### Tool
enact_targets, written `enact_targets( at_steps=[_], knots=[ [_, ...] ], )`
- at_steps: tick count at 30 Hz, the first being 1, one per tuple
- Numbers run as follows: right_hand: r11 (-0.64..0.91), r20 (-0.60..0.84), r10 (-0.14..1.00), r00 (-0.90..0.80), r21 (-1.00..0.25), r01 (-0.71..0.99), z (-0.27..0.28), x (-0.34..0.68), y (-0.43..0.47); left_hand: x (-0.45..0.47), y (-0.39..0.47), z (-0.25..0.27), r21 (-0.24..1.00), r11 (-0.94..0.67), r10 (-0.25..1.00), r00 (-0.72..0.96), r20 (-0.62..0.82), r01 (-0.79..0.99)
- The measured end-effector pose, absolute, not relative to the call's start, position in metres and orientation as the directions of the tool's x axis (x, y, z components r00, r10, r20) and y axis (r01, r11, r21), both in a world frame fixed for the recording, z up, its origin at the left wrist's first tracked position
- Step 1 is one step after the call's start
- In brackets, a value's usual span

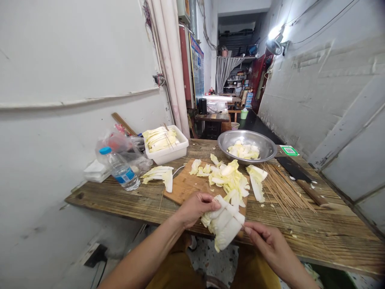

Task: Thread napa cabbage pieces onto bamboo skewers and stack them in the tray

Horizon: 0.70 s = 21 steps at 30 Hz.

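In front of me, over the table's near edge, my left hand (194,209) pinches the upper left of a bunch of napa cabbage pieces (225,226), white with pale yellow frilly edges. A thin bamboo skewer (243,225) sticks out at their right side, its end between the thumb and fingers of my right hand (272,243). The rest of the stick is hidden among the leaves. Just beyond lies a wooden cutting board (183,182) bearing loose cabbage leaves (228,176). Right of the board lies another cabbage piece (256,182), beside a spread of bamboo skewers (285,192).
A steel bowl (269,151) with cabbage pieces stands at the back. A white tub (171,154) holds skewered cabbage; one more cabbage skewer (158,174) lies nearer. At left stands a water bottle (123,170). A cleaver (300,176) lies at right on the wooden table (339,233).
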State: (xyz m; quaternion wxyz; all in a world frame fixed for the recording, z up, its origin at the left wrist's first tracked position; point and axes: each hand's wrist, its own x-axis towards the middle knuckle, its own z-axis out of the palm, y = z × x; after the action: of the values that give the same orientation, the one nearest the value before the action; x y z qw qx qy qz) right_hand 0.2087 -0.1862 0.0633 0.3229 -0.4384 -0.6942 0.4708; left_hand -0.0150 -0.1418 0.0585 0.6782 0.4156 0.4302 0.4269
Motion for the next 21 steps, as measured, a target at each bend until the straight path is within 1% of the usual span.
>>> enact_targets(
  at_steps=[4, 9, 17, 21],
  knots=[
    [0.17, 0.036, 0.915, -0.402, -0.938, 0.303, 0.0616, 0.2085, -0.1865, -0.0161, -0.1403, 0.054, 0.931, 0.252, 0.96, 0.192, -0.205, -0.263],
    [0.142, 0.017, 0.914, -0.405, -0.949, 0.281, 0.0621, 0.2076, -0.1869, -0.0192, -0.1417, 0.0527, 0.932, 0.242, 0.959, 0.215, -0.187, -0.269],
    [0.137, 0.014, 0.898, -0.439, -0.959, 0.249, 0.0606, 0.208, -0.1872, -0.0163, -0.1426, 0.0573, 0.918, 0.33, 0.923, 0.281, -0.264, -0.222],
    [0.126, 0.003, 0.894, -0.448, -0.961, 0.245, 0.0571, 0.2081, -0.185, -0.0149, -0.1412, 0.0538, 0.916, 0.333, 0.92, 0.291, -0.264, -0.222]
  ],
)
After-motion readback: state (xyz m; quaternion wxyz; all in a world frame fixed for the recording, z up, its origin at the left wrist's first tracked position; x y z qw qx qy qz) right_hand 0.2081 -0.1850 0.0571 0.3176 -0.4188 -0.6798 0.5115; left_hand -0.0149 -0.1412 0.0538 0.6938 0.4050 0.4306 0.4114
